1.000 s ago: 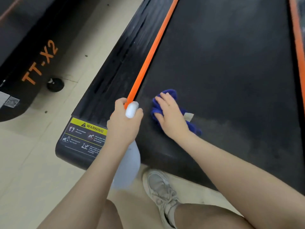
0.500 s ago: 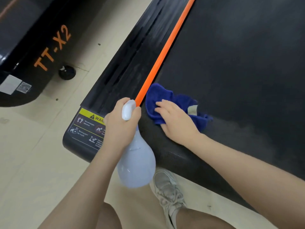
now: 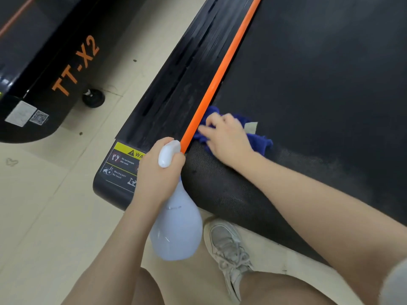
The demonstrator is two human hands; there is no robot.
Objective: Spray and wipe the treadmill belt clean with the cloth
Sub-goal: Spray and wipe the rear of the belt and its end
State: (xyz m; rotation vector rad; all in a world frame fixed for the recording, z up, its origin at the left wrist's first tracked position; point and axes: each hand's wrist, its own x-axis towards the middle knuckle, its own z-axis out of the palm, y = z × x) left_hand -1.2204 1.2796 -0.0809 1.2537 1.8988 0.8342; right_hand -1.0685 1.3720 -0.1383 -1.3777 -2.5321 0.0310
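The black treadmill belt [image 3: 319, 89] fills the upper right, bordered on its left by an orange strip [image 3: 218, 78]. A blue cloth [image 3: 259, 140] with a pale tag lies bunched on the belt's near left corner, right against the orange strip. My right hand [image 3: 226, 137] presses on the cloth with fingers spread toward the strip. My left hand [image 3: 158, 172] grips the neck of a pale blue spray bottle [image 3: 176, 230], which hangs off the treadmill's rear end over the floor.
The black side rail [image 3: 176, 84] carries a yellow warning label [image 3: 125, 164]. A second black treadmill marked TT-X2 [image 3: 44, 69] stands to the left across a strip of beige floor [image 3: 44, 216]. My grey shoe [image 3: 229, 249] is planted below the belt's end.
My right hand has slid the cloth leftward until it touches the orange strip. The left hand has kept hold of the bottle and stayed at the treadmill's rear corner.
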